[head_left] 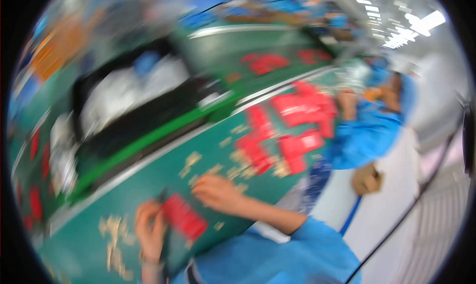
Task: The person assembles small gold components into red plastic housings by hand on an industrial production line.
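Now a red flat packet is gripped at its near end by the left hand on the green table; the right hand is laid flat among small tan pieces, its grip blurred beyond telling.

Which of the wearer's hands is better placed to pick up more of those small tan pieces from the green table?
Probably the right hand: it rests empty-looking beside scattered small tan pieces on the green table. The left hand is on the red flat packet. The picture is heavily blurred.
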Motion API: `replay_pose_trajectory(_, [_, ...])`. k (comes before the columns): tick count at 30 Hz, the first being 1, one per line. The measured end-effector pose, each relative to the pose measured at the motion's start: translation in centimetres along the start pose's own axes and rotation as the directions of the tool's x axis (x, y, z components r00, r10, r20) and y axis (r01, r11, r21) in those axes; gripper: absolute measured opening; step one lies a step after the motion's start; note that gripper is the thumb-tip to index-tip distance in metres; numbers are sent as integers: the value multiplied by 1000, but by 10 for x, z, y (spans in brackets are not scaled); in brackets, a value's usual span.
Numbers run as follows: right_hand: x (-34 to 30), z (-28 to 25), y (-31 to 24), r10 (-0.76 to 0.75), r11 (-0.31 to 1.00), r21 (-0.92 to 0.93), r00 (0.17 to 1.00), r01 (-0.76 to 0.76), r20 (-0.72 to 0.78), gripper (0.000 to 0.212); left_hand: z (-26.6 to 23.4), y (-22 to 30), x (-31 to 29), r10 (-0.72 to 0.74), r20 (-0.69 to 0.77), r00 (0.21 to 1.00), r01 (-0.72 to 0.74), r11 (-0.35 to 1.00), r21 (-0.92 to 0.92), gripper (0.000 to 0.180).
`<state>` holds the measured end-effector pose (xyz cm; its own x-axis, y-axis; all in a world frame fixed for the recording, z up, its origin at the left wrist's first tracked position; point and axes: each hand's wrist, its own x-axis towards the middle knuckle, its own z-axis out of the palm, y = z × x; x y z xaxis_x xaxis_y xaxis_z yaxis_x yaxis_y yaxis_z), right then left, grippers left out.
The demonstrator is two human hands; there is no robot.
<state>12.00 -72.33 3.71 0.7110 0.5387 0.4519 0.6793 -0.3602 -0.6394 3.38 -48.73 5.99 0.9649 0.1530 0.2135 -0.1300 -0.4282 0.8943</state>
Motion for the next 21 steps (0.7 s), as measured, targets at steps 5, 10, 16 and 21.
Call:
replay_pose_trajectory(5, [-32, -71, 53, 111, 843, -509, 982, -175, -154, 39, -1, -33, 23, 160, 275, 948, -255, 898, 357, 41])
replay_pose_trajectory(10, [-49, -83, 55, 227, 767, -608, 973, -204, -40, 46, 15, -14, 54, 66, 309, 949, -206, 871, 446, 20])
replay_pose_trajectory(16, [-38, -96, 68, 193, 851, -481, 977, -211, -87, 47, 18, -33, 55, 131, 238, 962, -232, 851, 472, 8])
replay_pose_trajectory(21, [-25, -173, 99, -31, 559, -639, 756, -528, -653, 44, 12, -37, 37, 1, -4, 1000, 0, 985, 172, 11])
